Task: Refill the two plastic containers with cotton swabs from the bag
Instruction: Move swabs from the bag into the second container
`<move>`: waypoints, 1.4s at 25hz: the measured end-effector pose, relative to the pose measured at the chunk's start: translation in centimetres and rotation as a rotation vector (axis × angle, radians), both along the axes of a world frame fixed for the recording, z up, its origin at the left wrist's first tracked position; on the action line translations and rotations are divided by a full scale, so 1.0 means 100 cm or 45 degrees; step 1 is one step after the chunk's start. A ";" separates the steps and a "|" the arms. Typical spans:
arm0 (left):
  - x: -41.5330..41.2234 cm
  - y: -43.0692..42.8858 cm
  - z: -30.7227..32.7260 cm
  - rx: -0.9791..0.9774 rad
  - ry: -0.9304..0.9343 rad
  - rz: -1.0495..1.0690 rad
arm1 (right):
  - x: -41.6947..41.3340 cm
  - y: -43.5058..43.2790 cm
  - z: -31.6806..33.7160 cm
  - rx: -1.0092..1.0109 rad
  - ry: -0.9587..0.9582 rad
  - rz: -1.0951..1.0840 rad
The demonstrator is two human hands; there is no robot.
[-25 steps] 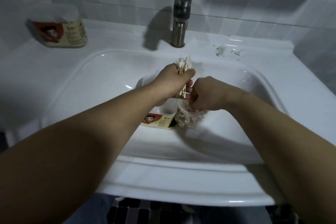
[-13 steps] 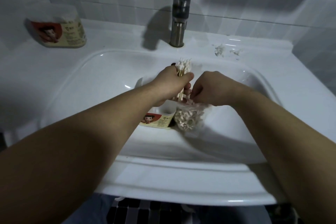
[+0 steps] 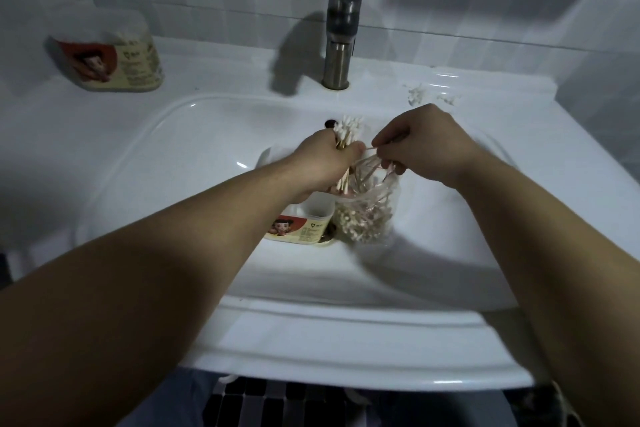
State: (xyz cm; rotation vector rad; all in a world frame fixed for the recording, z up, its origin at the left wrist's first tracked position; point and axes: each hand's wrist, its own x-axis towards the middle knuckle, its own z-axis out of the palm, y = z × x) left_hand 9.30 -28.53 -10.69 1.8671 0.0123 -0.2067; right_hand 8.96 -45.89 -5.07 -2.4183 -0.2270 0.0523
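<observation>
My left hand [image 3: 322, 163] grips an upright bundle of cotton swabs [image 3: 348, 130] over the sink [image 3: 173, 156] basin. My right hand [image 3: 426, 146] pinches a few swabs at the mouth of the bag [image 3: 367, 215]. The open container [image 3: 304, 222] stands just left of the bag, and the second container [image 3: 110, 55] sits at the sink's far-left corner.

The left hand [image 3: 322, 163] hides the middle of the swab bundle [image 3: 348, 130], and its forearm covers part of the container [image 3: 308, 222] in the sink [image 3: 207, 135]. The bag [image 3: 369, 215] under the right hand [image 3: 429, 146] is blurred; white bits [image 3: 417, 95] near the sink's back right corner are too small to tell.
</observation>
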 end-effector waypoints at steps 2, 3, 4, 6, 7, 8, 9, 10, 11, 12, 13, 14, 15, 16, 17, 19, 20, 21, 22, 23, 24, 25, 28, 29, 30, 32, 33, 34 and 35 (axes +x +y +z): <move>0.000 -0.001 0.000 -0.076 0.017 -0.017 | 0.001 0.000 -0.002 0.076 0.033 -0.010; 0.000 -0.002 0.000 -0.100 0.015 -0.022 | 0.003 -0.001 -0.004 0.119 0.052 -0.015; -0.001 -0.002 0.001 -0.102 -0.004 -0.031 | 0.004 -0.001 -0.004 0.158 0.069 -0.016; -0.001 -0.001 0.001 -0.079 -0.053 -0.066 | 0.005 -0.001 -0.005 0.252 0.093 0.008; -0.002 -0.001 0.002 -0.078 -0.076 -0.093 | 0.006 -0.001 -0.006 0.315 0.102 0.023; -0.003 -0.001 0.002 -0.083 -0.096 -0.126 | 0.006 0.000 -0.007 0.378 0.109 0.028; -0.004 -0.001 0.003 -0.088 -0.112 -0.152 | 0.007 0.000 -0.007 0.430 0.112 0.023; -0.006 -0.001 0.004 -0.085 -0.126 -0.165 | 0.008 0.000 -0.008 0.469 0.111 0.014; -0.006 -0.001 0.006 -0.075 -0.141 -0.172 | 0.009 -0.001 -0.008 0.502 0.108 0.002; -0.007 0.000 0.007 -0.067 -0.158 -0.181 | 0.009 -0.001 -0.008 0.538 0.108 -0.011; -0.007 0.001 0.008 -0.070 -0.176 -0.197 | 0.009 -0.001 -0.007 0.585 0.116 -0.023; -0.008 0.001 0.009 -0.073 -0.195 -0.214 | 0.009 -0.001 -0.006 0.640 0.132 -0.031; -0.008 0.001 0.010 -0.074 -0.209 -0.224 | 0.007 0.000 -0.004 0.693 0.152 -0.033; -0.008 0.002 0.011 -0.077 -0.214 -0.230 | 0.006 0.000 -0.004 0.729 0.168 -0.030; -0.009 0.001 0.011 -0.084 -0.211 -0.236 | 0.005 0.001 -0.003 0.746 0.174 -0.030; -0.012 0.001 0.013 -0.076 -0.197 -0.259 | 0.006 0.002 -0.004 0.742 0.147 -0.058; -0.013 0.000 0.014 -0.062 -0.195 -0.264 | 0.007 0.001 -0.003 0.746 0.122 -0.086; -0.012 0.000 0.013 -0.051 -0.191 -0.248 | 0.008 0.000 -0.003 0.767 0.093 -0.121; -0.012 0.000 0.013 -0.055 -0.184 -0.210 | 0.010 -0.002 -0.002 0.798 0.061 -0.160; -0.011 -0.001 0.013 -0.076 -0.170 -0.157 | 0.012 -0.004 -0.001 0.832 0.033 -0.190; -0.010 -0.001 0.014 -0.113 -0.153 -0.100 | 0.012 -0.006 0.001 0.860 0.014 -0.206; -0.009 -0.001 0.014 -0.158 -0.135 -0.044 | 0.013 -0.007 0.002 0.878 0.012 -0.202; -0.008 -0.001 0.017 -0.231 -0.125 0.095 | 0.010 -0.007 0.001 0.776 0.058 -0.117; -0.007 0.000 0.017 -0.226 -0.143 0.118 | 0.009 -0.006 0.000 0.697 0.073 -0.084; -0.006 0.001 0.018 -0.221 -0.160 0.122 | 0.007 -0.005 -0.001 0.623 0.083 -0.050; -0.005 0.002 0.018 -0.194 -0.188 0.076 | 0.006 -0.002 -0.002 0.571 0.091 0.011; -0.005 0.002 0.018 -0.181 -0.193 0.037 | 0.004 -0.001 -0.002 0.593 0.093 0.034; -0.006 0.002 0.018 -0.170 -0.191 -0.008 | 0.003 0.000 -0.001 0.629 0.096 0.049; -0.007 0.002 0.018 -0.156 -0.184 -0.059 | 0.003 0.000 -0.002 0.677 0.106 0.054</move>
